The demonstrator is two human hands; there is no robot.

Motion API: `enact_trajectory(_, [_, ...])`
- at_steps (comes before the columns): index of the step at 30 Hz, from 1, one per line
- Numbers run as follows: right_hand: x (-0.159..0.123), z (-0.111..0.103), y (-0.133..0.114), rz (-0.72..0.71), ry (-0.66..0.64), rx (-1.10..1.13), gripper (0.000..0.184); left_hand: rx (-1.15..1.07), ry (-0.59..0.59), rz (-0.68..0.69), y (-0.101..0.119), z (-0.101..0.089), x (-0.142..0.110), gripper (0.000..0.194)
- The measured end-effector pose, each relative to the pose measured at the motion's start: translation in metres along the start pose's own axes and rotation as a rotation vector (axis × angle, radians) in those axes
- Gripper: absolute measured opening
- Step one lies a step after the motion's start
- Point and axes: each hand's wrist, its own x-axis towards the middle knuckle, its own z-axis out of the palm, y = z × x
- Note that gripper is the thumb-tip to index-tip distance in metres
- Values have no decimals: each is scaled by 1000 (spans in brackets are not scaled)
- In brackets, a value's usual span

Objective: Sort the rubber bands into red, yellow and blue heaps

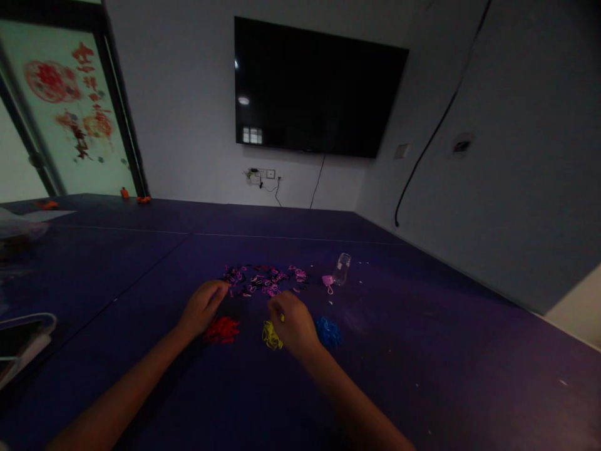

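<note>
Small pink and dark rubber bands (272, 288) lie scattered on the purple surface in front of both hands. My left hand (203, 307) reaches to the left edge of this scatter, thumb and fingertips drawn together. Whether anything is between them is too dark to see. Just beside it rests a red pile of bands (224, 330). My right hand (297, 322) is curled in a pinch at the near side of the scatter, partly covering a yellow pile (271, 336). What it pinches, if anything, is hidden. A blue pile (329, 332) lies to the right of that hand.
A clear plastic bottle (342, 269) stands tilted beside a pink object (327, 281) beyond the blue pile. At the left edge are a dark device with a pale rim (28, 341) and clear plastic wrapping (21, 228). Small white bits dot the purple surface (422, 351).
</note>
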Motion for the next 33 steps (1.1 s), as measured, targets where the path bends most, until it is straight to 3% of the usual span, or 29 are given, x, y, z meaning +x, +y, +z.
enact_trajectory(5, [73,-34,34,206,101,42,13,-65,-12,-21,29,3,69,39])
enact_trajectory(7, [98,-32,46,295,111,43,14,-154,-19,-122,34,11,93,41])
enact_trajectory(10, [128,-9,62,394,99,18,14,-363,-98,-326,34,24,115,46])
enact_trajectory(14, [154,37,82,449,-28,-62,18,-546,-166,-466,25,38,124,41])
enact_trajectory(19, [166,78,113,430,-228,-254,16,-484,-97,-528,20,40,134,29])
enact_trajectory(27, [180,101,132,395,-464,-415,37,-480,-26,-426,29,16,139,24])
enact_trajectory(33, [191,108,124,357,-568,-411,21,-393,20,-425,26,13,139,24])
